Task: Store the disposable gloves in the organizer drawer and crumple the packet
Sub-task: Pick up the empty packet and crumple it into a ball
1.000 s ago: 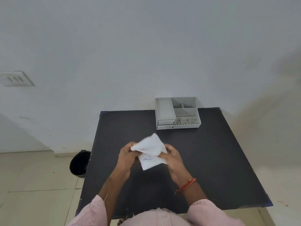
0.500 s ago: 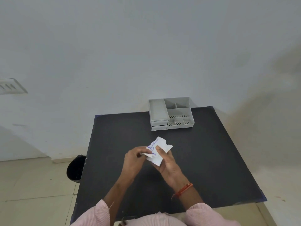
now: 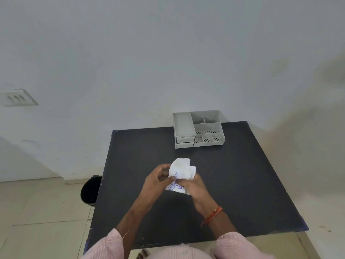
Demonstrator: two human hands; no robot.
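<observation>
- Left hand (image 3: 158, 179): I pinch the packet (image 3: 182, 176) by its left edge, thumb in front.
- Right hand (image 3: 194, 187): closed on the packet's lower right part; printed side faces me.
- Packet: held above the table (image 3: 242, 184), between both hands; whether gloves are inside I cannot tell.
- Organizer (image 3: 198, 128): well beyond my hands, drawers (image 3: 185, 142) shut.
- Technique, in my judgement: I steady with the right, draw the contents out with the left, avoid tearing thin film, and only then crumple.

both hands, left (image 3: 155, 181) and right (image 3: 194, 186), grip a white packet (image 3: 182, 172) above the desk (image 3: 242, 184); organizer (image 3: 198, 128) at twelve o'clock.
</observation>
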